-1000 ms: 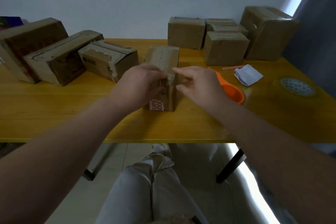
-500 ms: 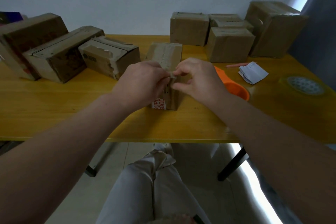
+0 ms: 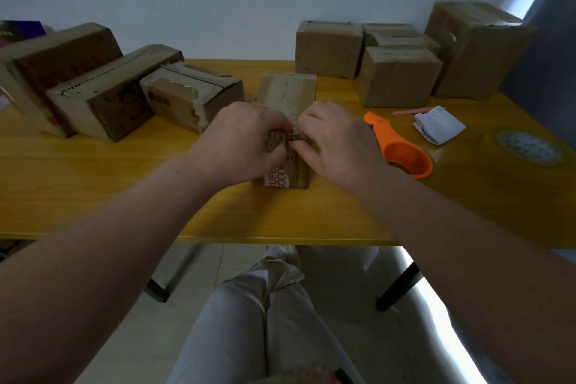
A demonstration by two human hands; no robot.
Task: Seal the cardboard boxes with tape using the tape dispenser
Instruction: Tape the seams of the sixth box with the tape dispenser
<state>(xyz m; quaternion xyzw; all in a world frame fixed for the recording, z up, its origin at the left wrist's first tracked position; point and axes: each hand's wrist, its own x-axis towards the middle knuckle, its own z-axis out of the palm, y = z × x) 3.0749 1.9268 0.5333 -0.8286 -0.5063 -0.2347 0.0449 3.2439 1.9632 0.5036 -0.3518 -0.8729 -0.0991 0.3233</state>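
Note:
A small cardboard box with a red and white label low on its near face stands in the middle of the yellow table. My left hand and my right hand meet at the box's near top edge, fingers curled and pinching the flap or tape there; the exact contact is hidden by my fingers. An orange tape dispenser lies on the table just right of my right hand, untouched.
Three worn boxes lie in a row at the back left. Several boxes are grouped at the back right. A folded white paper, a pink stick and a clear tape roll lie at the right.
Both hands have closed in from the box's sides to its near top edge, and their fingers have gone from spread to pinching. The box stays in place.

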